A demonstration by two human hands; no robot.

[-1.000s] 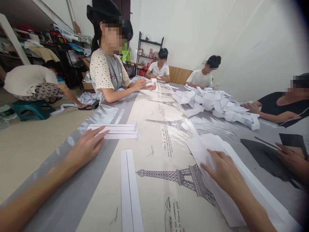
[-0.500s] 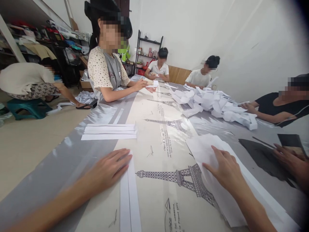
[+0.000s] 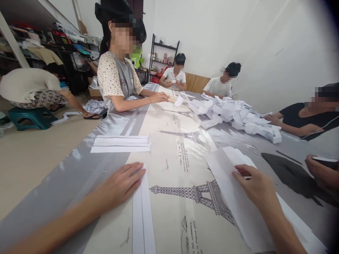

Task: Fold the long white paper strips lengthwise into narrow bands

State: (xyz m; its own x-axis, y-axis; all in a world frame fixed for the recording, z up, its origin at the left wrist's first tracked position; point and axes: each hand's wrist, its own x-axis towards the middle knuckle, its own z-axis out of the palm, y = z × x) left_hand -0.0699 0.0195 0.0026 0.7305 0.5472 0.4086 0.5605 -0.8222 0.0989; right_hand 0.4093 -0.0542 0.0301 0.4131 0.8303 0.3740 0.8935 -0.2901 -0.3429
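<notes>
My left hand (image 3: 125,181) lies flat, its fingers stretched over the upper end of two long white paper strips (image 3: 144,218) side by side on the tablecloth. At the right, my right hand (image 3: 255,185) rests on a stack of white paper sheets (image 3: 225,165), thumb and fingers drawn together in a pinch on the top sheet. How much paper is between those fingertips is hard to see. Several more white strips (image 3: 120,144) lie crosswise beyond my left hand.
A heap of crumpled paper strips (image 3: 233,113) covers the table's far right. The tablecloth (image 3: 169,197) bears Eiffel Tower prints. Several people sit around; one person (image 3: 116,77) at left handles paper. A dark sheet (image 3: 286,173) lies right. Someone crouches on a green stool (image 3: 33,116).
My right hand's fingers have drawn from spread into a pinch, and the hand has shifted slightly right. My left hand stays put. The person at left has moved their hands over the paper.
</notes>
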